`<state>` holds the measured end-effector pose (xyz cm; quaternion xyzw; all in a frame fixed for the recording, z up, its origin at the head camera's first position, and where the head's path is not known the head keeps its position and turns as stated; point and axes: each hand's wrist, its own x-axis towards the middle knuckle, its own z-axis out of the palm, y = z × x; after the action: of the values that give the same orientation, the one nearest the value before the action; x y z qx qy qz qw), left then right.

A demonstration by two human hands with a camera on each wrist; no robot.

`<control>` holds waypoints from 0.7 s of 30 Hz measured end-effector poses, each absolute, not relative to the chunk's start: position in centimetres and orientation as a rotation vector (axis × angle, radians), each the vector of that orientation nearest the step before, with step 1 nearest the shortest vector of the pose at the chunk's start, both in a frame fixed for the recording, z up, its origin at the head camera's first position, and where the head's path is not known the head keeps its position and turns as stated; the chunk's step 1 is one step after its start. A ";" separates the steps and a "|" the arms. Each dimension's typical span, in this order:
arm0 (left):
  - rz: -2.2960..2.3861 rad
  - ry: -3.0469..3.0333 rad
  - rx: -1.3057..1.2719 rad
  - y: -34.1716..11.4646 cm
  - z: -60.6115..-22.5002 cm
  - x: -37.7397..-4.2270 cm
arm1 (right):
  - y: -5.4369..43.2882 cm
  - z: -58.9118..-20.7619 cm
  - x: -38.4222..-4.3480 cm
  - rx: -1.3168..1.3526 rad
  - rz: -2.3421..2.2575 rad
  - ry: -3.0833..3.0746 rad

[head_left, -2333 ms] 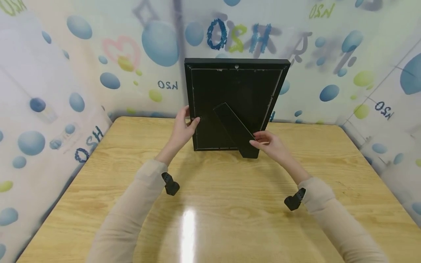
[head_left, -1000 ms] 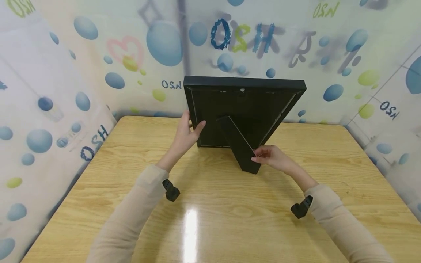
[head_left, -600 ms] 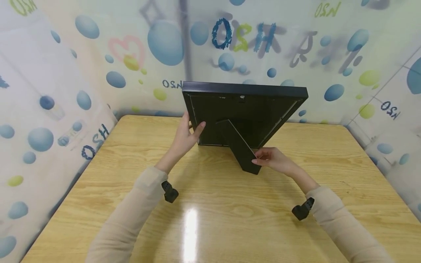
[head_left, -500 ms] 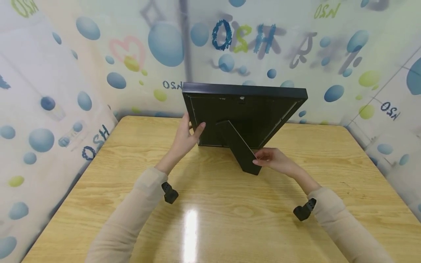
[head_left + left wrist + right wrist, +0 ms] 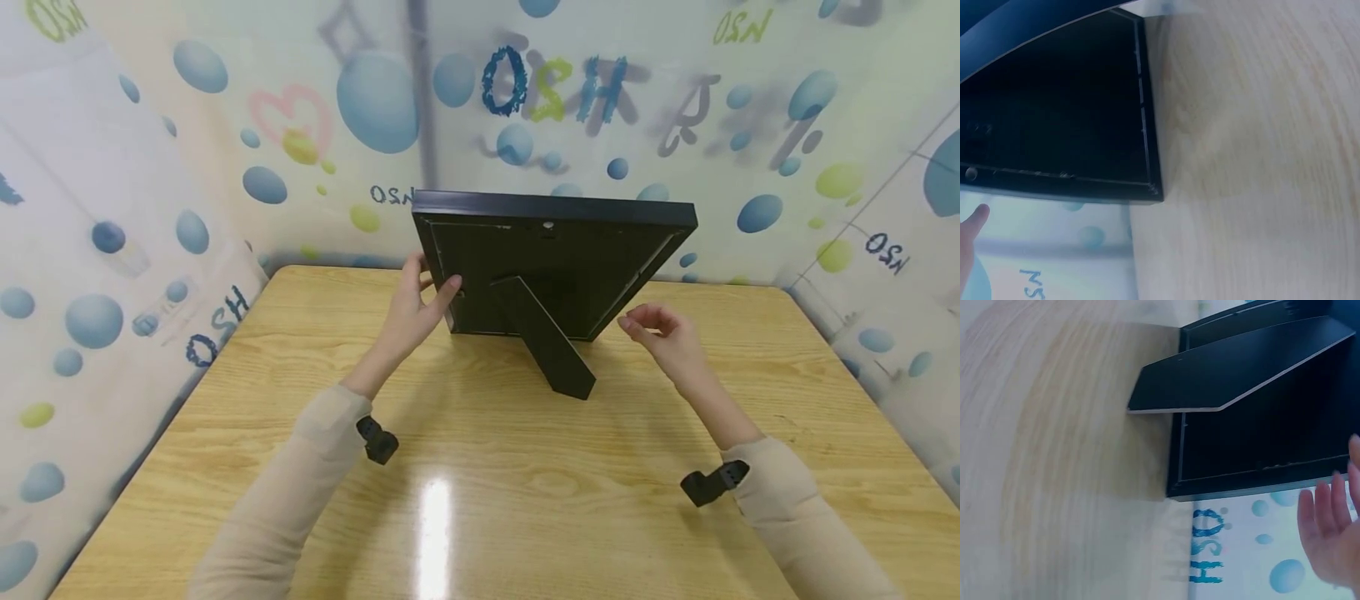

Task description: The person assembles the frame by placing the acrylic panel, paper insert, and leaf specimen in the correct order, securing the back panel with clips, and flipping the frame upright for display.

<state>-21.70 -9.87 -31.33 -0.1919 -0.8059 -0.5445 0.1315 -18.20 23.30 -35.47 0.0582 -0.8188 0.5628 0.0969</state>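
A black picture frame (image 5: 555,250) stands on the table, its back facing me and its top leaning towards me. Its easel leg (image 5: 546,337) slants out from the back panel, with the foot down on the wood. At the frame's left edge is my left hand (image 5: 407,312), thumb overlapping the back in the head view; in the left wrist view the thumb (image 5: 977,219) shows a little apart from the edge. My right hand (image 5: 672,342) is off to the right of the frame with nothing in it, fingers (image 5: 1322,512) loosely bent. The frame's front is hidden.
The wooden table (image 5: 510,467) spreads out in front of the frame, with a bright light reflection on it. Patterned wall covering (image 5: 300,208) with blue and green dots closes in the back and both sides. A small black camera sits on each sleeve cuff.
The frame's top has tipped down towards me and its leg has swung out. My right hand has let go of the leg and moved right; my left hand has shifted slightly left.
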 end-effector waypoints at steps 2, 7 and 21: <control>-1.579 -2.311 -0.578 -10.4 -31.7 -22.3 | 23.2 -34.9 -18.1 0.084 1.717 -2.324; -1.544 -2.287 -0.631 -11.7 -32.3 -23.4 | 22.6 -33.7 -18.0 0.004 1.884 -2.090; -1.339 -2.316 -0.746 -12.5 -32.3 -22.7 | 19.8 -33.4 -18.1 -0.008 1.730 -2.082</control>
<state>-22.70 -12.55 -32.26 -0.2640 -0.8202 -0.4741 0.1810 -18.12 19.78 -33.41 -0.0030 -0.7511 0.6241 0.2154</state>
